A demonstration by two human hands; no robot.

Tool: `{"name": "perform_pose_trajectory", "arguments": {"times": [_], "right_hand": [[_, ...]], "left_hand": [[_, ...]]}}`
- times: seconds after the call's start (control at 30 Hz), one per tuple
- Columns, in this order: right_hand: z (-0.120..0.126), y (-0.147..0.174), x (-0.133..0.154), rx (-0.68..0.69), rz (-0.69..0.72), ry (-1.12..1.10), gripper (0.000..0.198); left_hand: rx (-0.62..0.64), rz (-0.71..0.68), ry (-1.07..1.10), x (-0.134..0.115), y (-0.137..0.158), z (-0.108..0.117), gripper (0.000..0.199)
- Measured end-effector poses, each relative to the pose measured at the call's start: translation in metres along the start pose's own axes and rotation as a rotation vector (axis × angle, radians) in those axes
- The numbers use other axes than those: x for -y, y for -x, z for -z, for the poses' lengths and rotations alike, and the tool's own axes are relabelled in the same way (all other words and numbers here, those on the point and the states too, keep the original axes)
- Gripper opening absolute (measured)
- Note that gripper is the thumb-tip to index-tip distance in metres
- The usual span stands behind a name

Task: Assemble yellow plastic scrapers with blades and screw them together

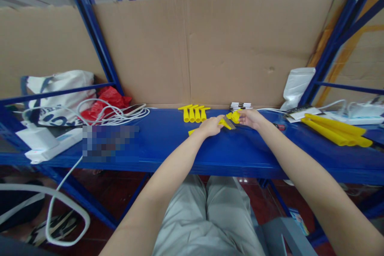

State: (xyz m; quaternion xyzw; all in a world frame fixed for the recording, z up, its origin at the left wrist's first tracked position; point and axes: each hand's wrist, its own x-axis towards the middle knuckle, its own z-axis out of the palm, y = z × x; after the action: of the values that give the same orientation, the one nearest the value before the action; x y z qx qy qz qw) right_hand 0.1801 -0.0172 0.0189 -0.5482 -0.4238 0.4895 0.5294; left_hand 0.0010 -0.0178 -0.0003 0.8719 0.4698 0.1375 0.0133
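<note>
Yellow tool (224,123) with a flat grey blade (231,123) was in the left hand (211,127), over the blue worktop (162,144) and nearer the person than a row of four yellow T-shaped pieces (192,115). The left grip was closed around it; a yellow end (191,132) showed on the hand's other side, probably the same handle. The right hand (251,118) had its fingers partly curled at a yellow cluster (235,117) beside the blade; whether that grip held anything, I could not tell. The tool looked light and stiff, its handle likely smooth plastic that could twist in a loose hold. Mid-handle seemed the safest place to grasp, clear of the blade's possibly sharp edge.
</note>
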Motion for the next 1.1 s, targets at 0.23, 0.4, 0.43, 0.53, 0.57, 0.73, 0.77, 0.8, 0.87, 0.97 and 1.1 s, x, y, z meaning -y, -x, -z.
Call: {"name": "perform_pose_trajectory", "arguments": {"times": [0.23, 0.4, 0.43, 0.53, 0.57, 0.73, 0.77, 0.8, 0.87, 0.97, 1.1], "right_hand": [[-0.003, 0.002, -0.001, 0.085, 0.082, 0.061, 0.010], [-0.005, -0.001, -0.004, -0.011, 0.154, 0.231, 0.015], [-0.005, -0.002, -0.005, -0.016, 0.172, 0.267, 0.017], [-0.005, -0.004, -0.007, -0.009, 0.217, 0.340, 0.022], [-0.005, -0.004, -0.007, -0.008, 0.229, 0.357, 0.022], [-0.007, -0.002, -0.009, -0.040, 0.261, 0.463, 0.026], [-0.008, -0.002, -0.009, -0.045, 0.269, 0.477, 0.027], [-0.008, -0.002, -0.009, -0.045, 0.278, 0.486, 0.027], [-0.009, -0.001, -0.009, -0.045, 0.295, 0.496, 0.028], [-0.011, -0.002, -0.010, -0.051, 0.306, 0.514, 0.028], [-0.012, -0.002, -0.011, -0.062, 0.312, 0.525, 0.028]], "left_hand": [[0.000, 0.026, 0.034, -0.004, 0.002, 0.003, 0.041], [0.009, 0.026, 0.041, -0.006, 0.002, 0.004, 0.036], [0.012, 0.026, 0.041, -0.006, 0.002, 0.004, 0.036], [0.009, 0.022, 0.039, -0.006, 0.002, 0.003, 0.036], [0.008, 0.020, 0.039, -0.006, 0.002, 0.003, 0.036], [0.005, 0.004, 0.059, -0.006, 0.002, 0.003, 0.033], [0.002, 0.004, 0.061, -0.006, 0.002, 0.003, 0.032], [0.001, 0.006, 0.061, -0.006, 0.002, 0.003, 0.032], [-0.002, 0.008, 0.062, -0.006, 0.002, 0.003, 0.031], [-0.004, 0.006, 0.061, -0.007, 0.002, 0.003, 0.030], [-0.013, -0.002, 0.058, -0.007, 0.003, 0.004, 0.029]]}}
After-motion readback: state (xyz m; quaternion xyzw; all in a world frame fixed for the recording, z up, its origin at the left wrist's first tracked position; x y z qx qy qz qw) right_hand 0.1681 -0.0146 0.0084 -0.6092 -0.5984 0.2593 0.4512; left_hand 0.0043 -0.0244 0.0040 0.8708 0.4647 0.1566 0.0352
